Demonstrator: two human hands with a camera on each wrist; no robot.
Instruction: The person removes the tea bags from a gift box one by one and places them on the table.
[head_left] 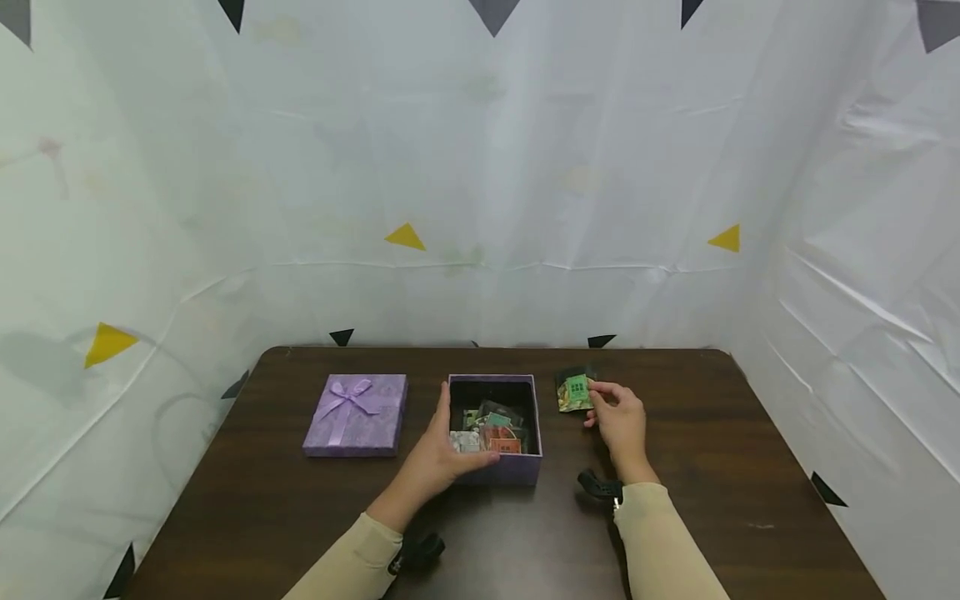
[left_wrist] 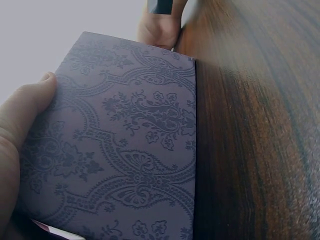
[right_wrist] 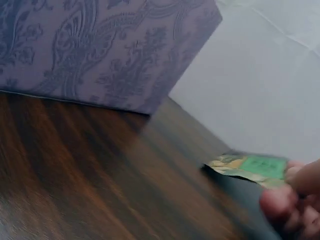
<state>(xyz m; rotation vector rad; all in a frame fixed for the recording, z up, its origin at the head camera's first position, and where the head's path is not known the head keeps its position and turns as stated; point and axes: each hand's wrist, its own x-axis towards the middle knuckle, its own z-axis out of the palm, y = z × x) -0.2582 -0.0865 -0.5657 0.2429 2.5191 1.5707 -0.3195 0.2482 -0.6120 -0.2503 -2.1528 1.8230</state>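
Observation:
In the head view an open purple box (head_left: 495,472) stands at the middle of the table. My left hand (head_left: 438,450) holds its near left corner, thumb along the front rim and fingers against the left side. Its thumb (left_wrist: 30,102) shows over the edge of the patterned purple wall in the left wrist view. Inside the box lie several small packets (head_left: 501,433), one with an orange label. To the right of the box, my right hand (head_left: 621,421) pinches a small green-labelled packet (head_left: 574,392) by its right edge, low over the table.
A purple lid (head_left: 363,429) with a ribbon bow lies to the left of the box. The dark wooden table (head_left: 705,467) meets white sheeting (head_left: 525,183) at the back and sides. Black straps sit at both wrists.

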